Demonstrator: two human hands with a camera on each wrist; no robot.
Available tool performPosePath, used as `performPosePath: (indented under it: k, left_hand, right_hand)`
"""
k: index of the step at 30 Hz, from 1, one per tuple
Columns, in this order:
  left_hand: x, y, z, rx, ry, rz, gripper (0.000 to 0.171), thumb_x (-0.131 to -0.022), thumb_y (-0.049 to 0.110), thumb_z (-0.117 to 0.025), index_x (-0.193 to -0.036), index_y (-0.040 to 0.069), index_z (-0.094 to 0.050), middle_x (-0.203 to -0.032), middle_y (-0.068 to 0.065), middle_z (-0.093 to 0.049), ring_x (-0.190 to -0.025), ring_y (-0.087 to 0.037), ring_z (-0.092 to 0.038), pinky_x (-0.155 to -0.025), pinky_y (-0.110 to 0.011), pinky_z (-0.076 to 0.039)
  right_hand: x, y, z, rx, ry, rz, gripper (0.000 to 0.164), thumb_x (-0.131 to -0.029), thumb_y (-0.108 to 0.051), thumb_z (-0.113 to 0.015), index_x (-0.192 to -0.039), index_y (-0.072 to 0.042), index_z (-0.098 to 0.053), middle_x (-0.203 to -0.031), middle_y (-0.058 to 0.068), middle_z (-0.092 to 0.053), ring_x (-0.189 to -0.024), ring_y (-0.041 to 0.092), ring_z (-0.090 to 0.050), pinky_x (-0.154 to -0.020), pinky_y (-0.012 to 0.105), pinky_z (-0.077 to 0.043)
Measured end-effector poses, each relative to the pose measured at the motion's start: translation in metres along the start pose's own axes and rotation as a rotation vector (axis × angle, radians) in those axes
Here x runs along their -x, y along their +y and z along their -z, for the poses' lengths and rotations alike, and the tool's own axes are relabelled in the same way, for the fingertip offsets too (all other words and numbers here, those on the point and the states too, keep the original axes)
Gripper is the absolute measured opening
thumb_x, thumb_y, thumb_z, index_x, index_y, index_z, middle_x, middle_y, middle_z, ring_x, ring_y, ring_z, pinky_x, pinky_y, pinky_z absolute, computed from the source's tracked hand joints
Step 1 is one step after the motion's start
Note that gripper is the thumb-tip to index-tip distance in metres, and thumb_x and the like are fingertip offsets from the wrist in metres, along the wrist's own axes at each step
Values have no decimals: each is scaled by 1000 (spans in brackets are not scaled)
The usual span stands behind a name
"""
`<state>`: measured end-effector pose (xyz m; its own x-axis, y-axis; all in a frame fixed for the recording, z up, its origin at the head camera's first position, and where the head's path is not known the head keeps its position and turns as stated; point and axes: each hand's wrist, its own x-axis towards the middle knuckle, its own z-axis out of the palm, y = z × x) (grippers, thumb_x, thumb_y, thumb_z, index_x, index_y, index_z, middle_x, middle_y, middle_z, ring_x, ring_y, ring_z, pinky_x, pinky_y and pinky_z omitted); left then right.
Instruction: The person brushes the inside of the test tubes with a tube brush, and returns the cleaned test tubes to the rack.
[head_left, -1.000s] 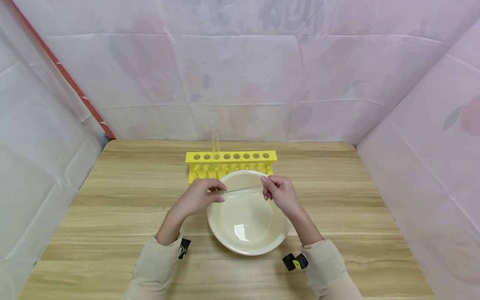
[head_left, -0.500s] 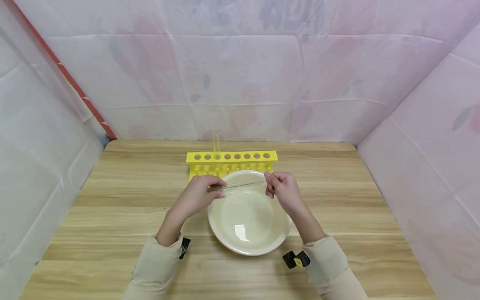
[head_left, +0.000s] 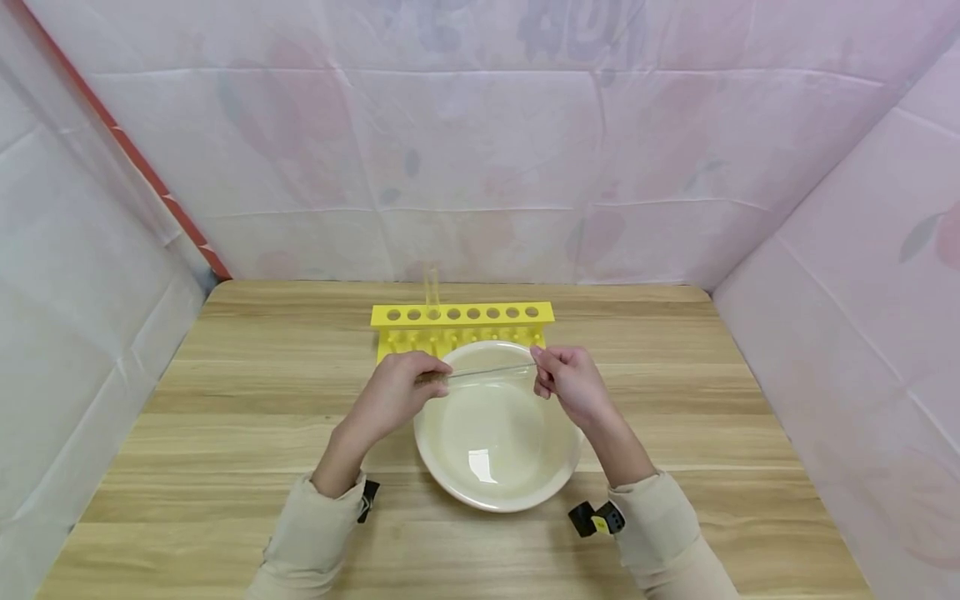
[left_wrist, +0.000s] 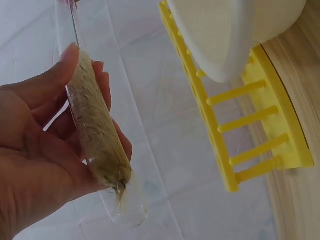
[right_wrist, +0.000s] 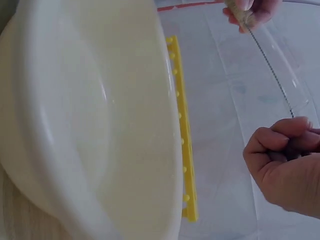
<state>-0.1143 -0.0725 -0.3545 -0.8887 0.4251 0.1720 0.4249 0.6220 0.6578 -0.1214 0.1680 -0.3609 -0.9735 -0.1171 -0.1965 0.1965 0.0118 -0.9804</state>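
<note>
My left hand [head_left: 397, 387] grips a clear test tube [left_wrist: 135, 210], held tilted over the far part of the basin. Inside the tube sits the bristle head of a test tube brush [left_wrist: 97, 120], its tip short of the rounded end. The brush's twisted wire handle [right_wrist: 270, 67] runs out past the tube's mouth. My right hand [head_left: 572, 383] pinches that wire, with the fingers curled. Below both hands stands a cream basin [head_left: 495, 503] that has water in it.
A yellow test tube rack [head_left: 463, 314] stands behind the basin, partly hidden by it. One upright clear test tube [head_left: 432, 292] is in its third hole from the left. Patterned cloth walls [head_left: 480, 167] enclose the back and sides of the wooden table [head_left: 225, 433].
My right hand has shifted slightly to the right and up, with more of the line between the hands showing. The left hand stays nearly in place, still holding the tube.
</note>
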Motion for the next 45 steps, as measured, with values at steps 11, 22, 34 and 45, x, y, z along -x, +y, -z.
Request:
performPosePath:
  k: [11, 22, 34, 45]
  left_hand:
    - [3, -12, 7, 122, -124, -18, 18, -82, 7, -67, -99, 0, -67, -93, -7, -66, -88, -19, -61, -79, -34, -50]
    - [4, -5, 6, 19, -38, 29, 21, -76, 6, -73, -96, 2, -69, -91, -6, -67, -85, -18, -62, -74, -32, -51]
    - [5, -8, 9, 22, -25, 6, 20, -76, 5, -72, -95, 1, -68, -93, -7, -66, -85, -19, -62, -74, -31, -51]
    - [9, -17, 13, 46, -49, -25, 19, -77, 4, -71, -95, -1, -68, -90, -8, -67, -80, -17, -61, -71, -31, -51]
  right_hand:
    - [2, 14, 8, 254, 21, 323, 43, -95, -10, -50, -55, 4, -43, -52, 20, -42, -51, 37, -43, -47, 23, -33]
    - [3, -1, 9, -139, 24, -4, 46, -94, -1, -43, -48, -5, -35, -52, 2, -32, -42, 12, -34, -49, 23, -35]
    - [4, 2, 19, 92, 28, 137, 44, -96, -10, -47, -54, 1, -38, -51, 5, -40, -47, 19, -40, -53, 23, -36]
    - [4, 9, 25, 204, 29, 284, 43, -95, -10, -49, -56, 6, -42, -51, 15, -42, -47, 25, -43, -48, 23, -33]
